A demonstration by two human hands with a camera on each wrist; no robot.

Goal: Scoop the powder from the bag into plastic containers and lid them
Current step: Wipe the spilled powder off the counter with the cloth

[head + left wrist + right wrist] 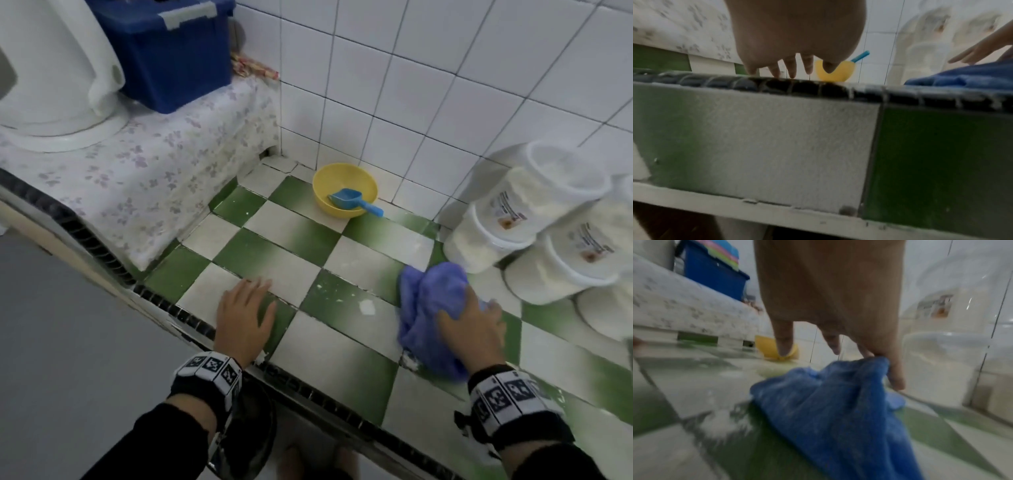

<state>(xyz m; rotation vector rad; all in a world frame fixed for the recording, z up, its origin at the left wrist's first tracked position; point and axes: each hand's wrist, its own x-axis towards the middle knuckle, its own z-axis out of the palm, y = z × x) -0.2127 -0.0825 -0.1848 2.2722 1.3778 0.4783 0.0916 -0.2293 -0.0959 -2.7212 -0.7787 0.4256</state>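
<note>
Green-and-white checkered tabletop, tiled, set against a white tiled wall; yellow bowl taken as landmark, sitting at the back near the wall corner. Blue scoop lies in the bowl, handle sticking out over the rim toward the right. Right of the bowl, against the wall: stacked plastic containers, lidded, filled with pale powder, labels visible but unreadable. Left hand lies flat on the tabletop well in front of the bowl, near the front edge, fingers straight and slightly spread, holding nothing. Right hand in front and to the right of the bowl, just short of the containers, resting on a crumpled blue cloth; its fingers spread, with the outer ones bunching a fold of the cloth. Loose white powder sits on the tiles at the cloth's near-left edge. Far left of the bowl: a raised surface under a floral cover, carrying a dark blue storage box and a white appliance. No powder bag seen in any view.
</note>
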